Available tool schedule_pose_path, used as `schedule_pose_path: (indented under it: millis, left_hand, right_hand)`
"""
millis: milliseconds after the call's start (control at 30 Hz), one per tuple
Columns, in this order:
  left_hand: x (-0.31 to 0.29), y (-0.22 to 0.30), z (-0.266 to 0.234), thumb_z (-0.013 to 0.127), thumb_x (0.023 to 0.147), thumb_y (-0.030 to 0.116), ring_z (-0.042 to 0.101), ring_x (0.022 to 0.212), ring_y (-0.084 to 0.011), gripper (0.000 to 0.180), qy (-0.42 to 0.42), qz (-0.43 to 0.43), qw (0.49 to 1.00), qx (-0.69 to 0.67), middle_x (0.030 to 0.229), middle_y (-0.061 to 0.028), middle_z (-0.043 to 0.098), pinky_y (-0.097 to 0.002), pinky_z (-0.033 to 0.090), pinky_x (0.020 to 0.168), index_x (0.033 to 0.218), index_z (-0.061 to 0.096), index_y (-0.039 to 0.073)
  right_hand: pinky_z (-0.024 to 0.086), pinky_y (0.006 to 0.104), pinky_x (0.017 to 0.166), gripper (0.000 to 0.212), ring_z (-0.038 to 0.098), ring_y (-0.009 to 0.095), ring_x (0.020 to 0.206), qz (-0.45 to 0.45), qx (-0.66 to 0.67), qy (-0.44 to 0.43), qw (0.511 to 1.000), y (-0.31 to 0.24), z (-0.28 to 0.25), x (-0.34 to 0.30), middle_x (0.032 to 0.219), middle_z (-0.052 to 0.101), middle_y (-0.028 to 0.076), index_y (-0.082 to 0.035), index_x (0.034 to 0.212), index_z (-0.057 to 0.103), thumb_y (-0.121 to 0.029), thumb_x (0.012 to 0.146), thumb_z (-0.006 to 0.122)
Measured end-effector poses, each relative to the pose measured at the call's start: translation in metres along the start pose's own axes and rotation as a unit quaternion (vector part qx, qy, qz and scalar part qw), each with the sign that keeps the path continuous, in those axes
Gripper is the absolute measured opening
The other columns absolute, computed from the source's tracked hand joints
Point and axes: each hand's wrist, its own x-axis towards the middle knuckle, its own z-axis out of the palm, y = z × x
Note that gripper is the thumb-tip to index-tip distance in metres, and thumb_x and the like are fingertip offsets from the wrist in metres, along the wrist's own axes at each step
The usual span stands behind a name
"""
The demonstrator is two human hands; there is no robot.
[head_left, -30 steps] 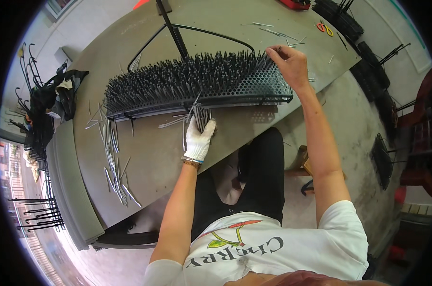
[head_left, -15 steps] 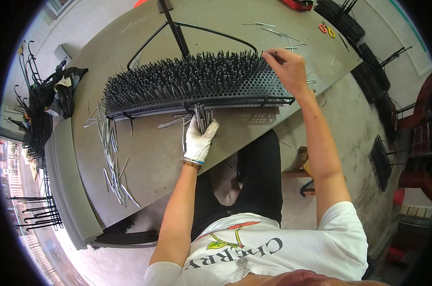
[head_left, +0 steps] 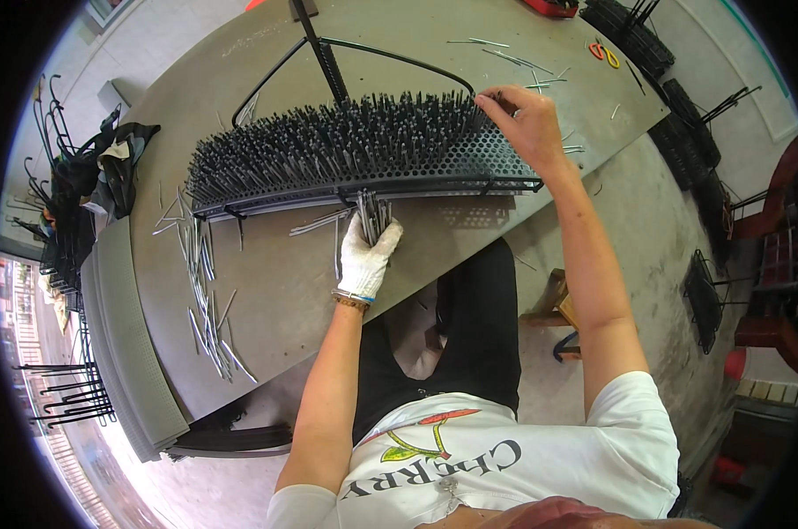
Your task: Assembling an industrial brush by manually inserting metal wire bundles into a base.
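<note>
A long black perforated metal rack [head_left: 474, 163] stands on the table, its holes packed with several rows of upright dark rods [head_left: 328, 132]. Bare holes show toward the rack's right end. In front of its near edge, my left hand [head_left: 368, 256], in a white glove, is closed round a bundle of thin grey metal rods [head_left: 374, 212]. My bare right hand [head_left: 527, 123] is over the rack's far right part, beside the last standing rods. Its thumb and forefinger are pinched together; what they hold, if anything, is too small to make out.
Loose grey rods [head_left: 207, 309] lie scattered on the table [head_left: 275, 291] at left, with more at the far right near yellow-and-orange scissors [head_left: 603, 55]. Black wire racks [head_left: 705, 300] lie on the floor at right. A wooden stool [head_left: 557, 304] stands beside my legs.
My right hand has shifted slightly left along the rack. The rack itself sits a few pixels further left. My left hand keeps its hold on the rods.
</note>
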Motion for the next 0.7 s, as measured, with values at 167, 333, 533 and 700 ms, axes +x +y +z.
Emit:
schedule_pose_path:
  millis: [167, 333, 533, 700]
  left_hand:
    - [0.0006, -0.0008, -0.0001, 0.068, 0.085, 0.008, 0.058, 0.070, -0.0105, 0.022, -0.003, 0.000, 1.000, -0.009, 0.082, -0.0021, 0.062, -0.0253, 0.049, 0.065, 0.102, 0.056, 0.003]
    - [0.0012, 0.0005, -0.0007, 0.068, 0.085, 0.008, 0.058, 0.070, -0.0106, 0.021, -0.007, -0.007, 1.000, 0.009, 0.082, -0.0021, 0.062, -0.0252, 0.049, 0.064, 0.101, 0.056, 0.003]
    - [0.0009, -0.0012, -0.0004, 0.067, 0.086, 0.009, 0.059, 0.070, -0.0106, 0.020, 0.003, -0.005, 1.000, 0.003, 0.083, -0.0021, 0.062, -0.0255, 0.050, 0.065, 0.101, 0.056, 0.003]
    - [0.0006, -0.0006, -0.0008, 0.067, 0.086, 0.008, 0.059, 0.072, -0.0105, 0.021, -0.004, -0.001, 1.000, -0.019, 0.085, -0.0025, 0.063, -0.0261, 0.050, 0.067, 0.103, 0.056, 0.004]
  right_hand:
    - [0.045, 0.0249, 0.057, 0.016, 0.058, 0.009, 0.061, -0.002, -0.057, 0.049, 0.997, 0.0015, 0.0002, -0.0036, 0.072, 0.068, 0.009, 0.001, 0.089, 0.070, -0.014, 0.084, 0.070]
    - [0.047, 0.0254, 0.058, 0.015, 0.059, 0.011, 0.061, -0.015, -0.004, 0.040, 0.999, 0.0000, 0.0015, -0.0049, 0.072, 0.068, 0.010, 0.001, 0.088, 0.070, -0.013, 0.084, 0.070]
    - [0.048, 0.0253, 0.059, 0.016, 0.059, 0.011, 0.062, -0.024, -0.028, 0.055, 0.998, 0.0060, 0.0047, -0.0054, 0.073, 0.068, 0.009, 0.001, 0.089, 0.070, -0.014, 0.083, 0.071]
    - [0.047, 0.0246, 0.060, 0.016, 0.060, 0.010, 0.063, 0.032, 0.004, 0.051, 0.998, 0.0027, 0.0019, -0.0068, 0.072, 0.068, 0.009, 0.001, 0.088, 0.070, -0.014, 0.083, 0.071]
